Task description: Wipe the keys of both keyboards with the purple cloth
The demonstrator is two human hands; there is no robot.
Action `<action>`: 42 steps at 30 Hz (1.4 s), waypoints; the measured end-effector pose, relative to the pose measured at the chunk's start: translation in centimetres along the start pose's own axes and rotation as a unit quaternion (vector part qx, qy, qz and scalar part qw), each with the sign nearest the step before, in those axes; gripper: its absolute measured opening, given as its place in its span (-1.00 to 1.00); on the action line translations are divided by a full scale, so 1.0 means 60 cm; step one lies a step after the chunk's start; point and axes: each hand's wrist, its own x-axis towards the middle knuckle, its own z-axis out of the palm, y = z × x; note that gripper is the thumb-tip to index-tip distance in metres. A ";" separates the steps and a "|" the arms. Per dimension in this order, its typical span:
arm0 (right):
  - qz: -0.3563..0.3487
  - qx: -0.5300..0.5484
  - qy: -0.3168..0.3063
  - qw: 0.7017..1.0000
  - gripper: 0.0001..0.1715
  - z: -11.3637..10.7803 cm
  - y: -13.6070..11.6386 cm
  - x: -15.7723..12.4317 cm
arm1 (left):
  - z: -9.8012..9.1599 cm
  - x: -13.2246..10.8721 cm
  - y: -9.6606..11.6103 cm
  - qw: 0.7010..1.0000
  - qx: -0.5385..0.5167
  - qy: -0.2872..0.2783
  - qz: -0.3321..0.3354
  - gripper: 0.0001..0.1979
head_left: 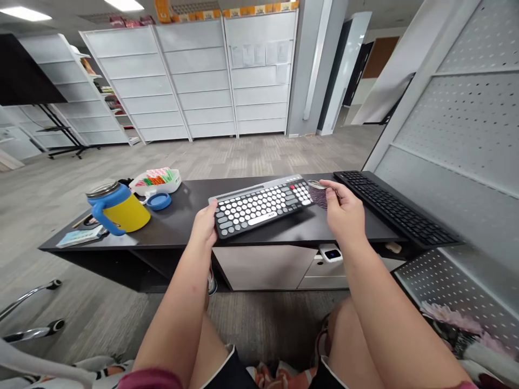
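A grey keyboard with round white and grey keys and one red key is tilted over the dark desk. Its left end is gripped by my left hand, thumb on the top corner. My right hand pinches a dark, purplish striped cloth at the keyboard's right end. The cloth lies against the rightmost keys; part of it is hidden behind my fingers.
On the left stand a yellow and blue mug, a blue lid, a white tray of colourful packets and a booklet. A black keyboard lies right, beside a perforated panel. A white device sits below the desktop.
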 end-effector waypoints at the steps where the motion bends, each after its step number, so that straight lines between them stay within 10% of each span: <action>1: 0.014 -0.010 -0.004 1.000 -0.54 0.002 0.015 0.005 | -0.009 0.005 0.010 1.000 -0.009 0.024 0.016 -0.73; 13: 0.089 -0.029 -0.193 0.977 -0.54 0.059 0.084 -0.005 | -0.071 0.046 0.052 0.954 -0.099 0.219 0.177 -0.83; 21: 0.094 -0.024 -0.276 0.956 -0.61 0.076 0.082 -0.013 | -0.083 0.053 0.036 0.951 -0.134 0.225 0.164 -0.87; 34: 0.140 0.053 -0.261 0.954 -0.61 0.084 0.097 -0.009 | -0.093 0.072 0.049 0.964 -0.102 0.233 0.075 -0.67; 42: 0.234 0.135 -0.116 0.956 -0.59 -0.007 0.128 0.027 | -0.080 0.062 0.047 0.934 0.029 0.328 0.137 -0.54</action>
